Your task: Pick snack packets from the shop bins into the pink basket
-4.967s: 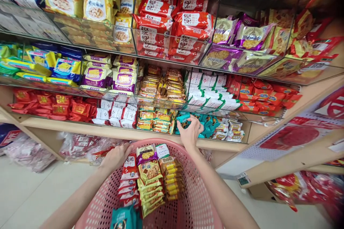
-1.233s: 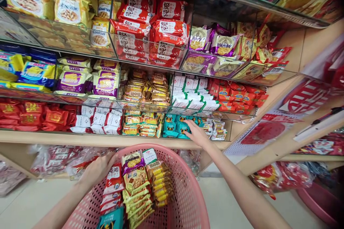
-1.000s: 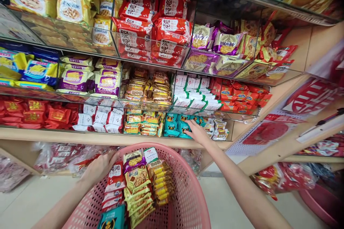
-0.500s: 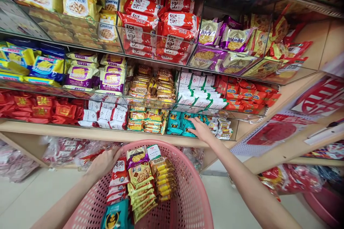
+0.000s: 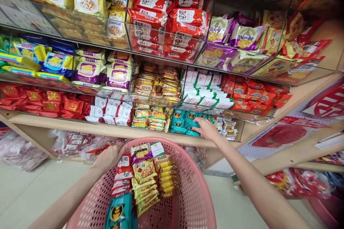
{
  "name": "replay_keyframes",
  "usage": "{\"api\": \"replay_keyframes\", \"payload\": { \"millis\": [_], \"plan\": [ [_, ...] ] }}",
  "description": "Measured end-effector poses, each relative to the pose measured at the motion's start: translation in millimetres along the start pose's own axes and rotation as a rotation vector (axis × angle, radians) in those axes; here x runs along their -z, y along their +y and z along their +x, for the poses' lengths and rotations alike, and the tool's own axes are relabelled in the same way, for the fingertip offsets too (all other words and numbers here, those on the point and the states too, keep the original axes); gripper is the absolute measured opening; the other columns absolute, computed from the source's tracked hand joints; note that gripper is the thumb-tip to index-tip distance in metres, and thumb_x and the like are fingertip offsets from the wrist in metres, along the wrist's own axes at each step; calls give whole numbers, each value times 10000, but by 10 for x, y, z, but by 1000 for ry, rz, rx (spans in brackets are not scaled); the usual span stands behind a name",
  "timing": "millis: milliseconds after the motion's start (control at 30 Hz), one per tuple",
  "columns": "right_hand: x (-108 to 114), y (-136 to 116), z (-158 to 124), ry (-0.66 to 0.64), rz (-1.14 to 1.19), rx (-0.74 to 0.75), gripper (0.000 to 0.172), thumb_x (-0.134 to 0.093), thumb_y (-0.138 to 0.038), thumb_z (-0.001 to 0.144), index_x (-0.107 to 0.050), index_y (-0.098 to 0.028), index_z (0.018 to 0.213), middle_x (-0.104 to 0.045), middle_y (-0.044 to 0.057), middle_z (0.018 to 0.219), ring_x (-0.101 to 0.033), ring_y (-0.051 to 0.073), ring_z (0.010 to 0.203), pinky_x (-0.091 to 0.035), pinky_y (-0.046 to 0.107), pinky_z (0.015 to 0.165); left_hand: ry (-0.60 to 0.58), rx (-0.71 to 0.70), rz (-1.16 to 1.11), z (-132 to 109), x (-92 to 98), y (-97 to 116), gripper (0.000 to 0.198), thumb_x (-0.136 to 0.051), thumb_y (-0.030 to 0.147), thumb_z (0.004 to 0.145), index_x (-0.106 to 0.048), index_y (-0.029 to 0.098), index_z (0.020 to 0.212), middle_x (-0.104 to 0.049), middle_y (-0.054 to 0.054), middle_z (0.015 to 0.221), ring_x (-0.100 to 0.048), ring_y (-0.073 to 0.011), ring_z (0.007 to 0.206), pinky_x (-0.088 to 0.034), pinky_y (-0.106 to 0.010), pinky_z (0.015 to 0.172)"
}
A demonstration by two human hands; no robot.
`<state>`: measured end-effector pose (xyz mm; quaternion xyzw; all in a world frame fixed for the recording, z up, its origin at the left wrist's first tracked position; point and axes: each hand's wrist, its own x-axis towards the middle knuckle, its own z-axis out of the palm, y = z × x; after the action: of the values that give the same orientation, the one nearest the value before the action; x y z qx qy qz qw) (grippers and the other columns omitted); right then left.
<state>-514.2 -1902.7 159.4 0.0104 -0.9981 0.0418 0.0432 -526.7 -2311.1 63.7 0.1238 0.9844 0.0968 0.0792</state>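
My left hand is closed over the far left rim of a pink perforated plastic basket. Inside lie red biscuit packets, a purple-and-cream packet, a row of yellow cookie packets, brown-and-yellow packets, a white packet and teal packets. On the lowest shelf my right hand reaches into a compartment of teal packets. Its fingers are apart and touch the packets; no packet is lifted in them.
Clear dividers part the shelves. Above the basket are red biscuit packs and white-and-green packets. The wooden shelf edge runs just beyond the basket rim. Bagged goods lie beneath; another pink tub stands at right.
The view has shifted slightly, so shelves and basket sit further right in it. My right hand's fingers have drawn in a little over the teal packets. My left hand stays on the rim.
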Motion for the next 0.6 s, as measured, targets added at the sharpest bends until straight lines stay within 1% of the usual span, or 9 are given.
{"api": "replay_keyframes", "payload": {
  "millis": [133,200,300,367,433,533,567,600],
  "plan": [
    [98,-26,-87,72,-28,65,182,-541,-285,849,-552,-218,1018,-625,48,1029,-602,147,675,-411,263,613,-7,8,3,-25,17,34,485,-196,463,933,-528,207,1178,-711,-118,929,-672,-252,935,-482,-337,752],
    [181,-95,-170,94,-41,100,186,-528,-293,862,-546,-218,1031,-613,57,1055,-606,158,694,-409,272,605,-6,15,23,-37,22,52,501,-181,472,934,-525,203,1180,-710,-125,925,-674,-254,930,-486,-344,757],
    [323,-349,-336,129,-18,174,208,-520,-322,876,-541,-224,1058,-595,63,1087,-616,184,777,-415,284,628,-5,14,49,-53,26,72,504,-173,468,938,-543,189,1136,-706,-131,926,-675,-250,923,-487,-349,777],
    [394,-636,-463,130,64,260,202,-519,-337,881,-551,-235,1053,-597,55,1077,-614,194,848,-424,291,675,-1,7,48,-60,24,76,482,-188,455,940,-554,188,1106,-704,-126,936,-671,-242,933,-484,-344,794],
    [413,-996,-584,64,214,360,168,-522,-332,882,-573,-252,1020,-611,33,1041,-605,188,894,-429,290,719,4,10,40,-63,14,71,478,-190,456,940,-556,192,1098,-702,-122,944,-669,-237,936,-483,-342,800],
    [305,-1551,-722,-145,471,514,147,-584,-300,841,-604,-269,983,-641,-6,986,-597,177,927,-434,292,769,11,19,43,-59,-10,51,492,-180,469,939,-547,192,1113,-701,-123,931,-670,-238,925,-486,-347,794],
    [235,-1713,-753,-221,530,551,160,-622,-293,812,-612,-264,968,-649,-15,962,-603,170,895,-436,287,756,13,17,45,-57,-19,44,491,-180,471,938,-544,191,1114,-701,-123,927,-670,-240,923,-488,-348,790],
    [153,-1855,-777,-305,576,572,178,-654,-293,785,-618,-256,956,-654,-22,930,-610,153,820,-437,274,724,15,12,47,-54,-26,38,488,-184,470,938,-542,188,1112,-700,-124,926,-669,-243,925,-490,-349,787]
  ]
}}
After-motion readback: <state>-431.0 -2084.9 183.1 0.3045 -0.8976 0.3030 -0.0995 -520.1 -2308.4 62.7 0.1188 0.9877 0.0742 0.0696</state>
